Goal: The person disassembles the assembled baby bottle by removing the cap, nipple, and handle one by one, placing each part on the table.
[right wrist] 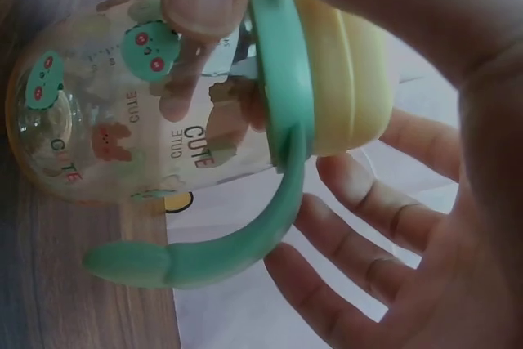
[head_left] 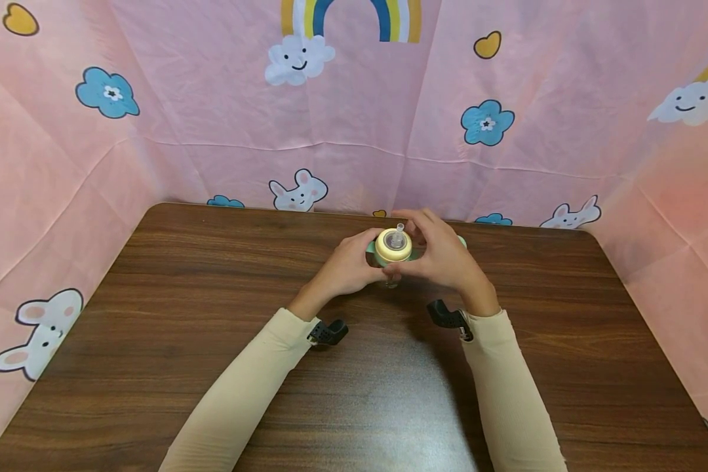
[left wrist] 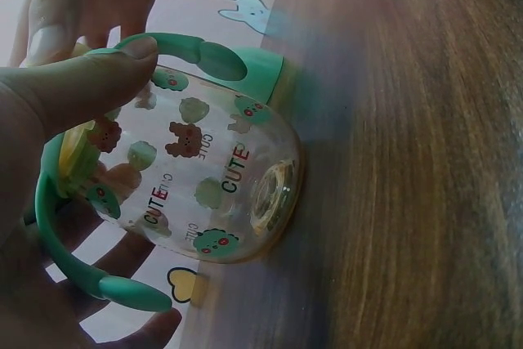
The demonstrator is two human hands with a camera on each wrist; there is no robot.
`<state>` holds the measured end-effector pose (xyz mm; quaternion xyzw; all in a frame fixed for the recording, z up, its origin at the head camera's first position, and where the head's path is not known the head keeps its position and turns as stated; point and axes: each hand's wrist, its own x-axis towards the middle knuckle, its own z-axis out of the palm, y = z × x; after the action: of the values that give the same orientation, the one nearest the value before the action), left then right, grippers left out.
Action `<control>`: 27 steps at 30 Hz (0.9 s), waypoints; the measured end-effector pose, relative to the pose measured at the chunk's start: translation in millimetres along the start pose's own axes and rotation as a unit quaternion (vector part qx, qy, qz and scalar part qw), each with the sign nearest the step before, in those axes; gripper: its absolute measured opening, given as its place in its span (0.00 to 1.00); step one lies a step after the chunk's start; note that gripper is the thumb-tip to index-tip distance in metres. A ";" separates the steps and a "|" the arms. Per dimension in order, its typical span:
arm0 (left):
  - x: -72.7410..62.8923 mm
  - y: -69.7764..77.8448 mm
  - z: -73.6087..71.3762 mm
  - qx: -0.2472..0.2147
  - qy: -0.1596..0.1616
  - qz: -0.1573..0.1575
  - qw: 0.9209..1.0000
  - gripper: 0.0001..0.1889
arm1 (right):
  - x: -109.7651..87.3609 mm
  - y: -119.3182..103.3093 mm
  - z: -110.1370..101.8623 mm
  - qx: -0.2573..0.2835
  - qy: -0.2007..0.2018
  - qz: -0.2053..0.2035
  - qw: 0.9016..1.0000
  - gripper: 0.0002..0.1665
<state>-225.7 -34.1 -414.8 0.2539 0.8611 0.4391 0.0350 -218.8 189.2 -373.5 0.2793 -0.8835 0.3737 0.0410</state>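
A clear baby bottle (head_left: 393, 254) printed with small cartoon figures and "CUTE" stands upright near the table's back edge. Its yellow collar (right wrist: 347, 71) surrounds a transparent spout (head_left: 400, 227), and a green ring carries two curved handles (left wrist: 131, 290). My left hand (head_left: 349, 263) grips the bottle around the ring, thumb on the near side. From the right, my right hand (head_left: 445, 254) holds the yellow collar, thumb in front and fingers around the far side. Whether the base touches the table is hard to tell.
A green object (left wrist: 263, 75), partly hidden by my right hand in the head view, stands on the brown wooden table (head_left: 212, 295) behind the bottle. Pink patterned cloth (head_left: 366, 111) hangs along the table's back and sides. Black wrist mounts (head_left: 328, 332) sit on both sleeves.
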 end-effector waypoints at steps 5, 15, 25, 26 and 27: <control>-0.2 -0.2 0.0 0.000 0.002 0.000 1.000 0.42 | 1.0 1.1 2.6 -0.020 0.002 0.008 1.000 0.57; 0.6 -1.8 1.0 -0.005 0.002 -0.002 1.000 0.39 | -0.2 -1.1 -1.0 -0.008 -0.005 -0.005 1.000 0.54; 0.2 -1.1 0.6 -0.008 -0.002 -0.003 1.000 0.41 | -1.8 0.7 -6.5 0.028 -0.027 -0.010 0.999 0.51; 0.2 -1.2 0.7 -0.009 -0.001 -0.004 1.000 0.41 | -1.9 0.9 -7.1 0.030 -0.031 -0.009 0.999 0.50; 0.2 -1.3 0.9 -0.010 0.000 -0.006 1.000 0.42 | -2.0 0.5 -7.9 0.031 -0.035 -0.009 0.999 0.49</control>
<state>-226.2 -34.0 -416.3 0.2490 0.8581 0.4472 0.0402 -218.5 195.8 -368.7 0.3010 -0.8698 0.3909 0.0048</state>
